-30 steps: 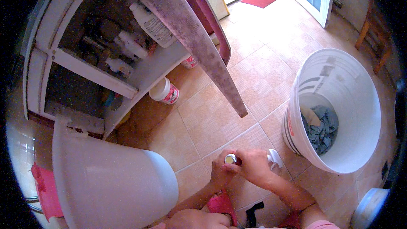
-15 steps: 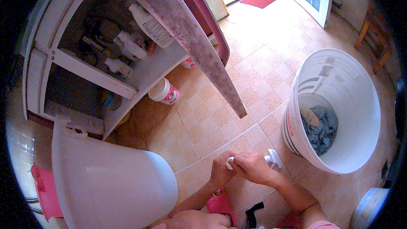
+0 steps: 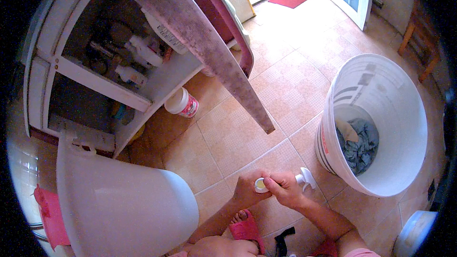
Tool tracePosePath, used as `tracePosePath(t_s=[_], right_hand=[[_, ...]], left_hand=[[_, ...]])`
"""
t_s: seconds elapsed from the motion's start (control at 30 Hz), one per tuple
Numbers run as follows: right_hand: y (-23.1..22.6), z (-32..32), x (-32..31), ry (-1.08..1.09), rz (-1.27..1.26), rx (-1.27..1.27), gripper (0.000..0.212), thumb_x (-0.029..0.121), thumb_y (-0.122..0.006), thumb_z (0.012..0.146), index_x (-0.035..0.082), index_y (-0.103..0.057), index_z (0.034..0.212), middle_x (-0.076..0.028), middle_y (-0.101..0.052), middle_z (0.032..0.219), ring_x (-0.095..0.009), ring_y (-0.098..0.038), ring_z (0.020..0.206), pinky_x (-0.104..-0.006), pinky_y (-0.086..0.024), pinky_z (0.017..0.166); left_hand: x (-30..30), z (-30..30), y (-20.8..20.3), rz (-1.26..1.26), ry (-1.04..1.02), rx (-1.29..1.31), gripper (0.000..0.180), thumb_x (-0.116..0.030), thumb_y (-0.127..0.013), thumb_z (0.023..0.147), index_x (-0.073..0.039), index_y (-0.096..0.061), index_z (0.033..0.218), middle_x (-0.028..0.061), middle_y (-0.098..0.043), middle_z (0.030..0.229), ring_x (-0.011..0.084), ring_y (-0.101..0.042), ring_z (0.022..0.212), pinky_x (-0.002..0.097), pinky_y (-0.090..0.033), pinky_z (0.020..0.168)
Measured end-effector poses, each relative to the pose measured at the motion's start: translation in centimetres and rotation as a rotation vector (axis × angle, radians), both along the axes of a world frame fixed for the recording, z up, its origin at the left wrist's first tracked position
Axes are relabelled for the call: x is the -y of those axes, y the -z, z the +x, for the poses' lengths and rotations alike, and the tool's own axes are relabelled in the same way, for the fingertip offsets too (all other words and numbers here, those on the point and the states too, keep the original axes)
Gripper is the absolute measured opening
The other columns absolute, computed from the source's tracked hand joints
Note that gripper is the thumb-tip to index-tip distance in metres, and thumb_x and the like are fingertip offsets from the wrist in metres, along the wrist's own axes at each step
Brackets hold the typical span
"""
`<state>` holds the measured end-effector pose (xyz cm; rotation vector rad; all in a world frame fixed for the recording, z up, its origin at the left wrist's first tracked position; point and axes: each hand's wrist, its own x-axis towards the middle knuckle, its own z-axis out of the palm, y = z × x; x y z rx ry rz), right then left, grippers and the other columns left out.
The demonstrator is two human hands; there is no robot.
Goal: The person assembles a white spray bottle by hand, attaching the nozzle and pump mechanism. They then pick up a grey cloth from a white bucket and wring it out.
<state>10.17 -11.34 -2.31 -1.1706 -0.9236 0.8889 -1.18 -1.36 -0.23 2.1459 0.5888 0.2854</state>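
Low in front of me, my left hand is closed around a small white round-mouthed container. Something pale yellow shows inside its ring-shaped opening; my fingers cover the rest. My right hand is closed against it, thumb at the rim, gripping a white spray head whose curved end sticks out to the right. To the right stands a tall white bucket with wet grey cloth at its bottom.
A white tub stands at my left, below an open cabinet with bottles. A stained board edge juts across the upper middle. A small white tub sits on the tiles. A wooden stool is at far right.
The container's mouth has turned upward, so its pale yellow inside now shows. My right hand has shifted slightly, and the spray head has tilted. My pink slipper shows more.
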Motion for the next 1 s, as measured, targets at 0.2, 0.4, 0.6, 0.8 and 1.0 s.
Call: tracePosePath(t_s=[0.2, 0.4, 0.6, 0.8, 1.0], right_hand=[[0.3, -0.6, 0.0, -0.010, -0.056, -0.281, 0.032, 0.021, -0.053, 0.090, 0.000, -0.059, 0.066, 0.003, -0.052, 0.058, -0.005, -0.046, 0.054, -0.0246, -0.036, 0.045], [1.0, -0.4, -0.3, -0.075, -0.100, -0.342, 0.033, 0.023, -0.053, 0.090, 0.000, -0.060, 0.066, 0.003, -0.054, 0.057, -0.005, -0.046, 0.053, -0.0245, -0.037, 0.045], [-2.8, 0.2, -0.9, 0.032, -0.145, 0.171, 0.024, 0.030, -0.061, 0.082, 0.008, -0.064, 0.073, -0.003, -0.054, 0.052, -0.011, -0.051, 0.047, -0.0284, -0.041, 0.046], [-3.5, 0.5, -0.8, 0.144, -0.091, 0.728, 0.022, 0.035, -0.065, 0.076, 0.014, -0.061, 0.082, -0.005, -0.058, 0.057, -0.022, -0.058, 0.049, -0.0341, -0.045, 0.046], [-1.8, 0.2, -0.5, 0.103, -0.060, 0.966, 0.020, 0.028, -0.062, 0.078, 0.008, -0.056, 0.081, -0.009, -0.057, 0.058, -0.025, -0.060, 0.056, -0.0370, -0.044, 0.047]], left_hand=[[-1.1, 0.1, -1.0, -0.013, 0.093, -0.013, 0.027, -0.014, -0.074, 0.059, -0.008, -0.058, 0.079, 0.0089, -0.059, 0.070, 0.0260, -0.059, 0.064, 0.0333, -0.047, 0.057], [-2.2, 0.1, -1.8, -0.049, 0.224, -0.024, 0.022, -0.010, -0.070, 0.060, -0.007, -0.058, 0.077, 0.0089, -0.059, 0.070, 0.0234, -0.059, 0.064, 0.0330, -0.046, 0.057], [-1.2, 0.1, -1.5, -0.060, 0.172, 0.118, 0.021, -0.008, -0.070, 0.061, -0.006, -0.058, 0.078, 0.0090, -0.061, 0.077, 0.0235, -0.060, 0.071, 0.0326, -0.048, 0.062], [-0.5, 0.2, -0.3, -0.032, 0.085, 0.019, 0.017, -0.011, -0.068, 0.066, -0.006, -0.057, 0.077, 0.0102, -0.059, 0.077, 0.0258, -0.059, 0.072, 0.0340, -0.048, 0.064], [-0.8, -0.5, 1.5, 0.044, 0.110, 0.126, 0.022, -0.014, -0.071, 0.065, -0.006, -0.056, 0.079, 0.0115, -0.058, 0.076, 0.0287, -0.059, 0.072, 0.0349, -0.047, 0.064]])
